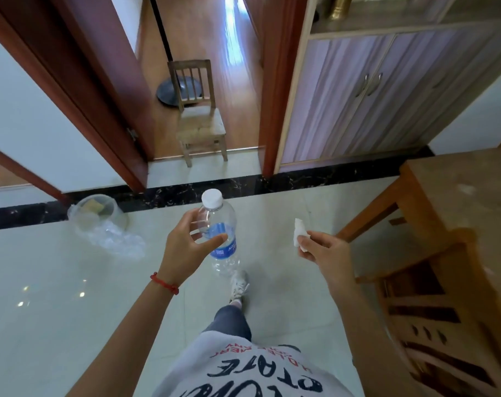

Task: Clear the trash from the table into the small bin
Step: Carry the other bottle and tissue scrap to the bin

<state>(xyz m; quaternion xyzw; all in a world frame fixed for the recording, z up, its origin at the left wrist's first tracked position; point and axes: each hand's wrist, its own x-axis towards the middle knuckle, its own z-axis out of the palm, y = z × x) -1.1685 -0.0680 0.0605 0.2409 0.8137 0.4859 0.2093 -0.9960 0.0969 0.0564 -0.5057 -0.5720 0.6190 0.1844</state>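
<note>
The left hand [186, 247] has its grip around a clear plastic bottle [219, 233], thumb across the blue label and fingers curled behind the ribbed, see-through body; the bottle tilts slightly, its white ridged cap uppermost, and looks nearly empty. A red cord bracelet [164, 283] circles that wrist. The right hand [325, 253] pinches a small crumpled white tissue [299, 233] between thumb and fingertips, the soft wad sticking up above the knuckles. Both hands are held out over a glossy pale tiled floor [57, 296] that mirrors spots of light. Off to the left, near the wall and well apart from the hands, the small bin [100, 213] stands on the floor, a round translucent tub lined with a crinkled clear plastic bag that spills forward over the tiles, with something tan inside. A black marbled skirting strip [300, 179] runs along the wall base. Ahead, a reddish-brown door frame opens onto warm wooden flooring where a small worn wooden chair [200, 121] stands. To the right is a pale striped cabinet [366, 93] with metal handles, and nearer, the wooden tabletop [466, 190] with a carved chair [432, 319] beside it.
</note>
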